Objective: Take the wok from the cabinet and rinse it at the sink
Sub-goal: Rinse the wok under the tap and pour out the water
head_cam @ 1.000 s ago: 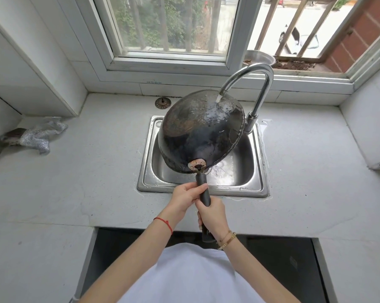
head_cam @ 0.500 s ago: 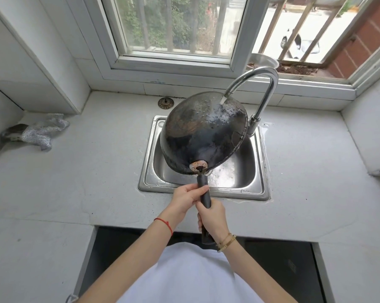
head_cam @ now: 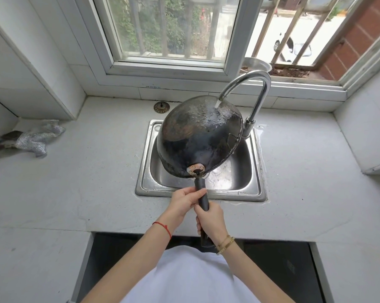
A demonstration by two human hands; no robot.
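Observation:
A black, worn wok (head_cam: 195,138) is held bottom-up and tilted above the steel sink (head_cam: 253,178). Water runs from the curved chrome faucet (head_cam: 259,84) onto its far upper side. Both hands grip its black handle (head_cam: 202,197). My left hand (head_cam: 184,201) wraps the handle close to the wok. My right hand (head_cam: 211,221) holds the handle lower, nearer my body. The wok's inside faces down and is hidden.
A sink strainer (head_cam: 161,106) lies on the counter behind the sink. A grey cloth (head_cam: 34,138) and a utensil sit at the far left. White walls flank both sides of the counter (head_cam: 86,171). A dark open cabinet space (head_cam: 283,270) lies below me.
The wok has tipped slightly and shifted a little under the stream; both hands keep the same grip on the handle. Water is still running.

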